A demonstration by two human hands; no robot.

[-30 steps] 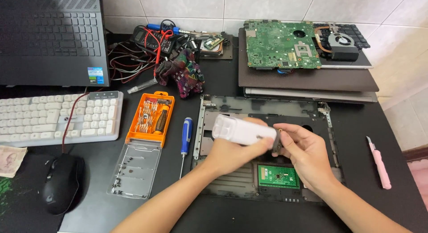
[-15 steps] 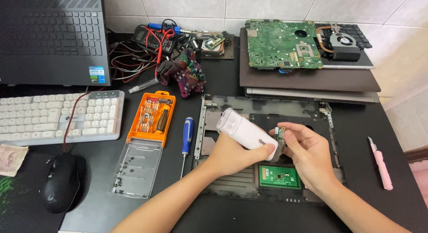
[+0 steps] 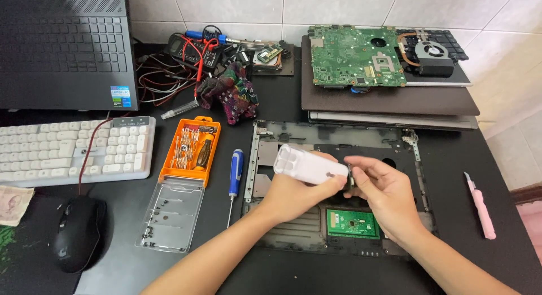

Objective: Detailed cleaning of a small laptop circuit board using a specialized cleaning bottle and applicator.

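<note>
- White plastic tool [image 3: 309,165], blocky and rounded, sits in the left hand [image 3: 293,194], fingers clamped around it, above the opened laptop base [image 3: 339,138] on the counter [image 3: 497,159].
- Right hand [image 3: 384,193] pinches a small dark part [image 3: 351,177] at the tool's tip, fingers together; what the part is cannot be told.
- Head view, risks as I judge them: the pinched part could slip into the chassis, near the green touchpad board [image 3: 353,223]; a jolted elbow could scatter the orange bit set [image 3: 191,151] and its clear lid [image 3: 171,215].

One keyboard [image 3: 73,151], one mouse [image 3: 79,233], two circuit boards [image 3: 355,55].
</note>
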